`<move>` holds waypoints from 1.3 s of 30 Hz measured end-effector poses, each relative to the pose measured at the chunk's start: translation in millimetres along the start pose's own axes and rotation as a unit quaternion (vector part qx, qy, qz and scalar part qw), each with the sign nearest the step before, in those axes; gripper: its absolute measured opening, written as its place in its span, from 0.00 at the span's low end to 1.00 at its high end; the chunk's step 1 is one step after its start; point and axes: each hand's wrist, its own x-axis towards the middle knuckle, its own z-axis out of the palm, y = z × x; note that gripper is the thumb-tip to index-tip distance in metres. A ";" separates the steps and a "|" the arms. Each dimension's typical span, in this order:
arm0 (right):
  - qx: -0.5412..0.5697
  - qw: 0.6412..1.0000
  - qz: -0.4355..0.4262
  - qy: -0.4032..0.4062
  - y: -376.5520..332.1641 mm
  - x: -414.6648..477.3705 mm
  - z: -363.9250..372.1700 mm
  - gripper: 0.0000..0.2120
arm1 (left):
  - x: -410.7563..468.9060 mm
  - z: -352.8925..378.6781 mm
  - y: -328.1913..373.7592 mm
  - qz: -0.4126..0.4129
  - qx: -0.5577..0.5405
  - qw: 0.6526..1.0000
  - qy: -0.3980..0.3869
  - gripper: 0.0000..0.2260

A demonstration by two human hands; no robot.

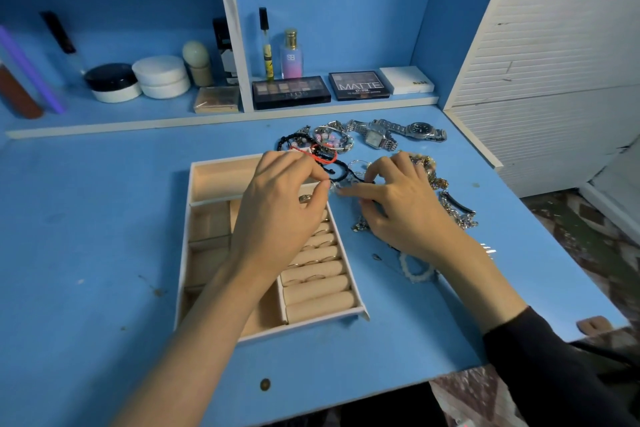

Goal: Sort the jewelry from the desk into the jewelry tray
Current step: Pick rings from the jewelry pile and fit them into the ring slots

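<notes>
"MATTE" is being displayed in large letters on the right eyeshadow palette (pixel 360 85). "SB" is being shown on the pink perfume bottle (pixel 291 57). Smaller print elsewhere cannot be read.

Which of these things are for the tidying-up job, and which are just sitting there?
For the job: jewelry tray, rings in its rolls, watches, bracelets, chains, white bead bracelet, and the small silvery piece that the left hand and right hand pinch.

Just lying about: eyeshadow palettes, perfume bottle, cream jars, white box.
</notes>
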 end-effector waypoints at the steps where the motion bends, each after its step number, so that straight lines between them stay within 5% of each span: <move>1: 0.014 1.000 0.000 0.003 0.9 -1.3 -1.0 0.19 | -0.5 0.2 -0.3 0.000 -0.002 1.000 0.000 0.02; 6: 0.089 0.996 0.019 0.011 6.9 -4.9 -9.8 0.19 | -0.3 0.8 -0.9 -0.001 -0.013 1.000 0.000 0.01; 14: 0.020 0.998 0.052 0.002 13.0 -1.4 -5.5 0.26 | -0.1 1.7 -1.5 0.002 -0.016 1.000 0.008 0.02; 19: 0.063 0.996 0.065 0.004 15.8 -0.2 -11.7 0.20 | 0.0 1.8 -2.0 0.001 -0.016 1.000 0.006 0.02; 26: -0.057 0.994 0.087 -0.041 20.7 16.0 -7.1 0.19 | -0.6 1.0 -2.2 -0.003 -0.018 1.000 -0.001 0.01; 31: -0.021 0.995 0.094 -0.026 28.2 7.2 -15.7 0.12 | -0.5 1.0 -1.1 0.000 -0.017 1.000 -0.002 0.01; 39: -0.003 0.988 0.147 0.039 48.6 -11.8 -23.3 0.15 | -1.0 1.4 1.1 0.004 -0.021 1.000 -0.010 0.03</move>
